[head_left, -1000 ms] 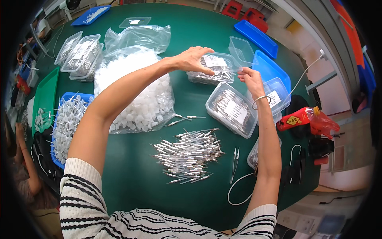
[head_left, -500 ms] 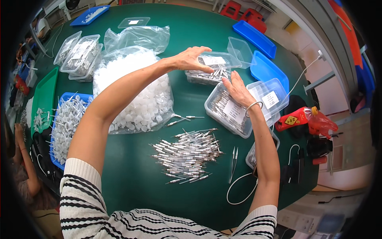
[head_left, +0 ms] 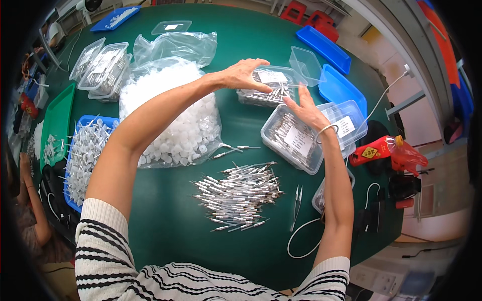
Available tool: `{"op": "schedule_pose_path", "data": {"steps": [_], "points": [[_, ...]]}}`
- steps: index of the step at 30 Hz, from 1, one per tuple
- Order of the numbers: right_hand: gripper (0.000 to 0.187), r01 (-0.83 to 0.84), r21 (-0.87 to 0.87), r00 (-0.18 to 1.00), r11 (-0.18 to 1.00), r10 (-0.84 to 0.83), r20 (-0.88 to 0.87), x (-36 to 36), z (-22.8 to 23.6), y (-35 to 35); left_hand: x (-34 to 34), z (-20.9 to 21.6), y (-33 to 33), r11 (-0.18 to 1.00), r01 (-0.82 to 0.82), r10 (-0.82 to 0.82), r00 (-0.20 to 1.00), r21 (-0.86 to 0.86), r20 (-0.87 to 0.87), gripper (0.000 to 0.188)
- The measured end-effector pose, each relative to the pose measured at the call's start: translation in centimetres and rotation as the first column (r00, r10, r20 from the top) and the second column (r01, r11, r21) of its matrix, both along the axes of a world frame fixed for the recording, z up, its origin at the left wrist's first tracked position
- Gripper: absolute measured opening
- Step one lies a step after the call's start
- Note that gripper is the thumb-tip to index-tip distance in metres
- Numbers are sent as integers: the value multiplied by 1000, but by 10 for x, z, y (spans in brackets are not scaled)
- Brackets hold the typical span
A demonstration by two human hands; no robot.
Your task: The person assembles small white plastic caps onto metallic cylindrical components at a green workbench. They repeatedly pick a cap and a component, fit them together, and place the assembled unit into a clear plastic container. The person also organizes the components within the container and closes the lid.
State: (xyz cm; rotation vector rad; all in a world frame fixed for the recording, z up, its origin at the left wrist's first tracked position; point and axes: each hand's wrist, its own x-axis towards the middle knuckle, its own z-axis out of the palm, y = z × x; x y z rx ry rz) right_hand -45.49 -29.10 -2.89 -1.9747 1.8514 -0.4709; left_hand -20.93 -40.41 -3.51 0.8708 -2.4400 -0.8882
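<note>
On the green table, a bag of white bits lies left of centre. At upper centre sits a clear box of thin rods (its lid juts rightward). The left hand straddles its left end, though I cannot tell whether it pinches; the right hand is spread at its right edge.

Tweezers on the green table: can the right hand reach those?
Probably yes: nothing covers the tweezers, and the right hand looks open, though it would need to draw back toward the body.
</note>
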Motion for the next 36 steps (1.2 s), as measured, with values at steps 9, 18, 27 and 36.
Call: {"op": "schedule_pose_path", "data": {"steps": [9,18,27,36], "points": [[84,-65,62,955,996,80,-284,7,6,26,-3,-3,0,997,17,-16,1000,-79,8,102],[52,-30,-74,999,997,28,-25,-35,13,30,-4,-3,6,978,42,-27,997,-204,77,98],[34,-7,-305,995,952,-23,-96,0,17,30,-3,-9,3,983,27,-20,999,-184,39,97],[26,-22,-469,977,883,-81,-199,17,18,36,-2,-12,1,980,21,-16,1000,-196,27,96]]}}
